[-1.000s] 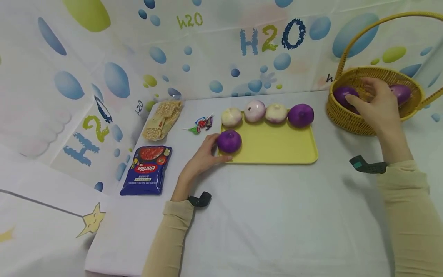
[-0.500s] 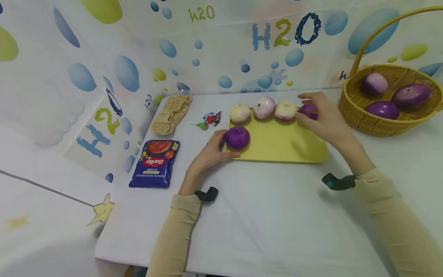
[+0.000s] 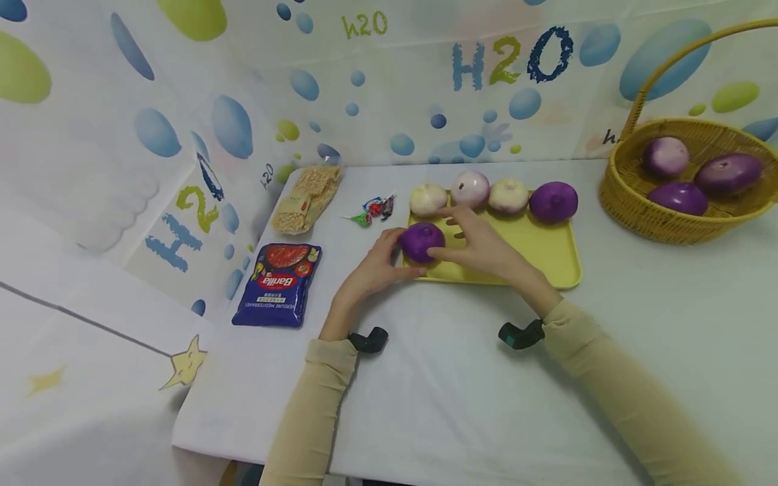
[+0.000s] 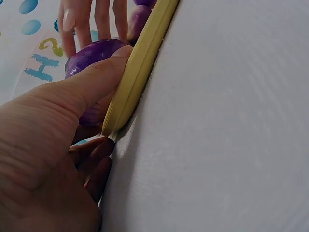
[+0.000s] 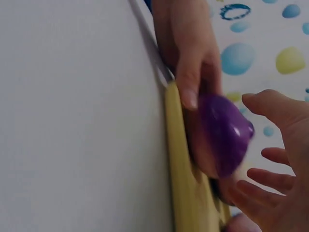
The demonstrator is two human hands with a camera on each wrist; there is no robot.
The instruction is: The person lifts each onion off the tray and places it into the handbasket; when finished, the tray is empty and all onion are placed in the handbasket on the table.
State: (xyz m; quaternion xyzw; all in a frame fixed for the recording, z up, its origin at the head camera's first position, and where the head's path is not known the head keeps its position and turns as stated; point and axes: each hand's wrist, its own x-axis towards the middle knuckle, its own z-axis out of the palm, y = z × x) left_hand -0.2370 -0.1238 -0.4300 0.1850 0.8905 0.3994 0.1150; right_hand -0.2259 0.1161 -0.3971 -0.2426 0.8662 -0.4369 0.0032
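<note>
On the near left corner of a yellow tray [image 3: 535, 253] sits a purple onion [image 3: 422, 241]. My left hand [image 3: 377, 266] grips that corner, its thumb along the front rim and touching or very near the onion, other fingers round the tray's side. My right hand [image 3: 480, 250] reaches in from the right, fingers spread around the onion; the right wrist view shows a gap between the fingers [image 5: 270, 181] and its purple skin. Along the tray's back edge stand a whitish onion [image 3: 428, 200], more pale ones, and a purple onion [image 3: 553, 202] at the right.
A wicker basket [image 3: 644, 226] with a tall handle holds three purple onions at the right. Left of the tray lie small wrapped candies [image 3: 373, 210], a bag of pale kernels [image 3: 306, 200] and a blue Barilla pouch [image 3: 278, 285]. A printed curtain backs the table.
My right hand has left the basket and moved left, across the tray, to the near left onion. The left hand has stayed at the tray corner. The head view has shifted slightly.
</note>
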